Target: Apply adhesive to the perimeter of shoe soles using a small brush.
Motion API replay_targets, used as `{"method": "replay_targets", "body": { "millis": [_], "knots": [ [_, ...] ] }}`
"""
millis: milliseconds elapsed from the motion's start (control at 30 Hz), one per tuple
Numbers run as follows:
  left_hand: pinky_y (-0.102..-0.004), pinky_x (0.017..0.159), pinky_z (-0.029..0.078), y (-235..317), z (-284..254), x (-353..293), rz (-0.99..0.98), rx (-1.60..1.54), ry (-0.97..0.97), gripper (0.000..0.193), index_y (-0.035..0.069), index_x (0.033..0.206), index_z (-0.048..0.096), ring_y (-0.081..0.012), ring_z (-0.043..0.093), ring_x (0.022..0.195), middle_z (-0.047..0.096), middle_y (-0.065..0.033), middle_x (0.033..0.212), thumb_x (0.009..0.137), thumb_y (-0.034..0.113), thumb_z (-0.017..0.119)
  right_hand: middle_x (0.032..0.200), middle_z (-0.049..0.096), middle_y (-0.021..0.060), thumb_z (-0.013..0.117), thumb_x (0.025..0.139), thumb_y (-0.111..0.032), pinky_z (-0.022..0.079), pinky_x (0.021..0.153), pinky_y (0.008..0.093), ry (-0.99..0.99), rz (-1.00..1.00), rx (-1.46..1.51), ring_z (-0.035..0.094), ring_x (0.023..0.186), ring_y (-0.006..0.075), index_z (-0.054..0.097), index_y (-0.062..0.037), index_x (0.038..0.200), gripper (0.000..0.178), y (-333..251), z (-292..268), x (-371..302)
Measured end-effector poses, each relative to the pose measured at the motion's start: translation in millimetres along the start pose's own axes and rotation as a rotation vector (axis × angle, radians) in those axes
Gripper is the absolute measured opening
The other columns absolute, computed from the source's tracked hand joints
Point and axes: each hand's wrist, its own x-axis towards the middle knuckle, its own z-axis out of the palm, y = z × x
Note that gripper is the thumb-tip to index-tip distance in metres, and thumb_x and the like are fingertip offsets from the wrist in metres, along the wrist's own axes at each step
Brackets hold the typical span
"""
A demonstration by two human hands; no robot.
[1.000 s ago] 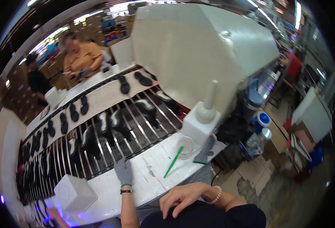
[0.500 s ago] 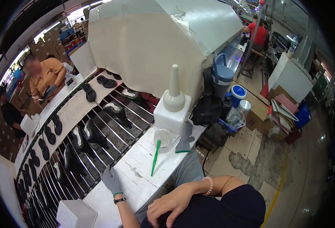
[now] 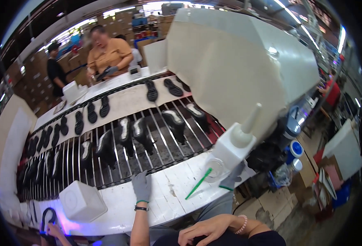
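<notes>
My left hand [image 3: 141, 186], in a grey glove, lies flat on the near edge of the white worktop [image 3: 164, 201], fingertips by the metal rods [image 3: 160, 143] of a conveyor. It holds nothing. Bare, with a beaded bracelet at the wrist, my right hand [image 3: 205, 231] rests against my dark clothing, its fingers loosely apart. Black shoe uppers [image 3: 139, 133] with pale undersides lie across the rods. To the right stands a white bottle [image 3: 226, 149] with a tall nozzle. Beside it a green brush [image 3: 198, 185] leans on a clear dish [image 3: 219, 166]. A loose grey glove [image 3: 231, 180] lies near the dish.
Black soles [image 3: 152, 91] line a cream belt beyond the rods. A white boxy container [image 3: 80, 201] stands left of my arm. A co-worker's hand [image 3: 54, 230] is at lower left under bluish light. Across the line, a person in orange [image 3: 109, 55] handles something dark. A large cream hood [image 3: 226, 61] rises ahead.
The view has swung left, so the scene has shifted rightward and a co-worker's hand has appeared at lower left. My left hand stays at the worktop edge; my right still rests on my clothing.
</notes>
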Motion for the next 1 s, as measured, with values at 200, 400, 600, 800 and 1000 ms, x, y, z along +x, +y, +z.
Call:
{"method": "replay_targets", "body": {
  "millis": [200,400,600,800,1000],
  "knots": [
    [-0.0474,0.107,0.032,-1,0,-3,-0.13,-0.036,0.097,0.039,0.004,0.122,0.059,-0.0356,0.05,0.121,0.06,-0.0181,0.123,0.091,0.029,0.059,0.12,0.057,0.0153,0.056,0.097,-0.023,0.041,0.097,0.0413,0.125,-0.303,-0.238,0.055,0.11,0.0319,0.056,0.0006,0.12,0.033,-7,-3,15],
    [-0.046,0.108,0.032,2,12,-1,-0.147,-0.052,0.127,0.043,0.002,0.121,0.06,-0.0346,0.05,0.122,0.058,-0.018,0.127,0.092,0.034,0.058,0.102,0.063,0.0161,0.059,0.094,-0.025,0.044,0.089,0.0411,0.13,-0.043,-0.201,0.059,0.098,0.0303,0.064,-0.0003,0.106,0.028,-4,-7,4],
    [-0.0449,0.108,0.033,0,8,-7,-0.142,-0.036,0.109,0.042,0.002,0.12,0.06,-0.034,0.048,0.125,0.057,-0.0179,0.129,0.092,0.034,0.058,0.112,0.061,0.019,0.055,0.092,-0.045,0.042,0.091,0.0428,0.17,-0.149,-0.061,0.058,0.099,0.0327,0.064,0.0023,0.106,0.05,-16,-6,19],
    [-0.0438,0.109,0.031,0,8,-5,-0.128,-0.004,0.104,0.042,0.002,0.121,0.06,-0.0341,0.046,0.127,0.056,-0.0183,0.131,0.094,0.034,0.054,0.119,0.058,0.0212,0.054,0.089,-0.054,0.042,0.095,0.0427,-0.027,-0.009,0.026,0.057,0.108,0.0332,0.061,0.0034,0.112,0.062,-8,-19,12],
    [-0.0438,0.112,0.027,2,8,-6,-0.117,0.042,0.08,0.045,0.001,0.123,0.059,-0.0357,0.041,0.131,0.052,-0.0205,0.135,0.095,0.035,0.051,0.116,0.057,0.0257,0.045,0.092,-0.059,0.044,0.093,0.0435,0.143,-0.274,-0.056,0.056,0.108,0.036,0.061,0.0025,0.11,0.066,-7,-6,20]
  ]
}}
